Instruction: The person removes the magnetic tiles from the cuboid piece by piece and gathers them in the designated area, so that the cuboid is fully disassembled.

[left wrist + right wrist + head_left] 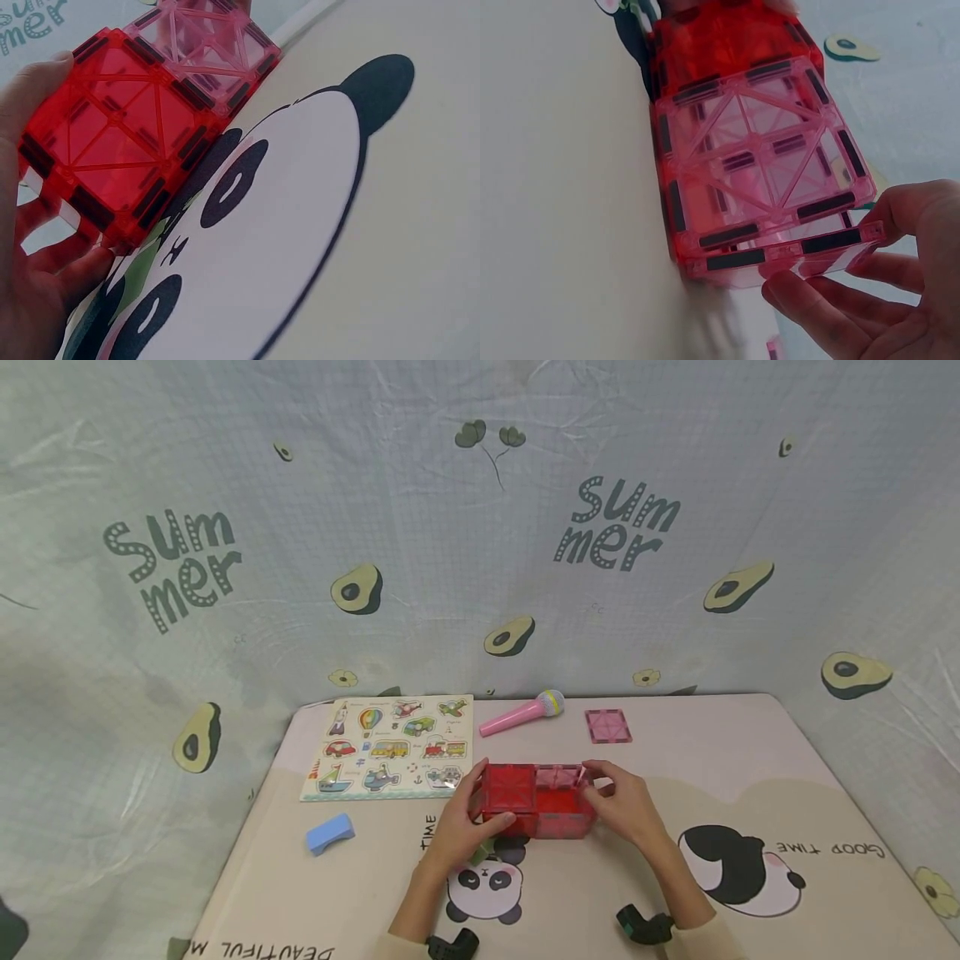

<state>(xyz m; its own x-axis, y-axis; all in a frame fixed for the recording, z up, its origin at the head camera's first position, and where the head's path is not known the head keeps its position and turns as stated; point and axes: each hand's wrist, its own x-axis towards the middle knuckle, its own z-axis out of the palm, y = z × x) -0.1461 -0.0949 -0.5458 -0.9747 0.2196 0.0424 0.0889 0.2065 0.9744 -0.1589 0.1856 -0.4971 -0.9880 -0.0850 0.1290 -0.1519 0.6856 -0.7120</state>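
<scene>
Tile box (536, 805), long axis left-to-right

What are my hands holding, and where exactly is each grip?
The left hand holds the red cube by its left side. The right hand pinches the pink end tile by its upper part.
</scene>
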